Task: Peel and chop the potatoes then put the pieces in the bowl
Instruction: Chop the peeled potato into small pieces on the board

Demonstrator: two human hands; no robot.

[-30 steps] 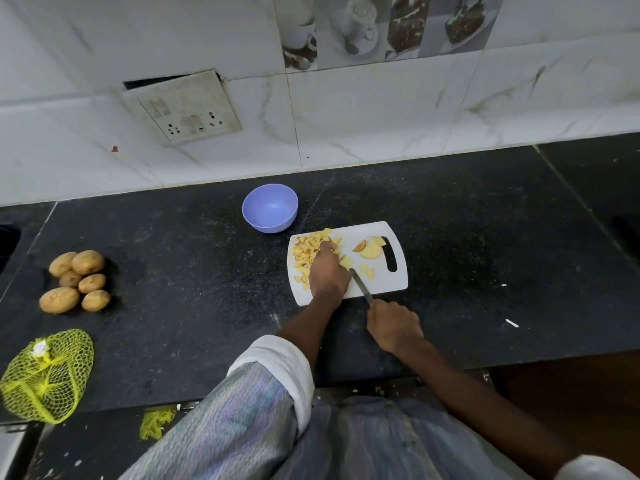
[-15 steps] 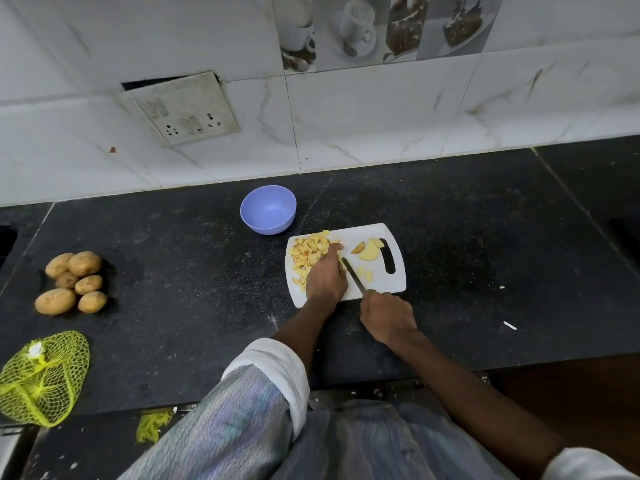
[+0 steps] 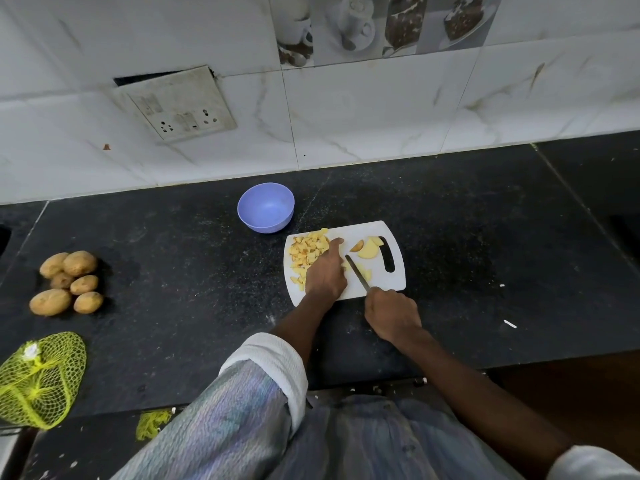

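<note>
- The right hand (image 3: pixel 393 315), low and right of centre in the frame, is closed round the handle of a knife (image 3: pixel 357 273); the blade runs up and to the left, its tip on the board close beside the left hand.
- The left hand (image 3: pixel 325 271) lies on the cutting board (image 3: pixel 394 284) just left of the blade, fingers stretched forward and pressing down; whatever piece it steadies is mostly hidden beneath it, so I cannot tell its shape.
- The coming cut, as I judge it, turns on this: the blade's long axis slants across the board middle, and the left fingers sit right beside its edge, so there is little room to spare.
- Pale potato slices (image 3: pixel 363 271) lie under and right of the blade; two larger potato wedges (image 3: pixel 367 249) wait near the board's handle slot, further up.
- A heap of chopped pieces (image 3: pixel 306 254) fills the board's upper left, nearer the left hand.
- The bowl (image 3: pixel 266 207) stands just beyond the board's upper-left corner, no pieces visible in it, nothing between it and the heap.
- Far left on the bench (image 3: pixel 485 237), well apart, lie whole unpeeled potatoes (image 3: pixel 69 282); a yellow net bag (image 3: pixel 38 379) sits lower left.
</note>
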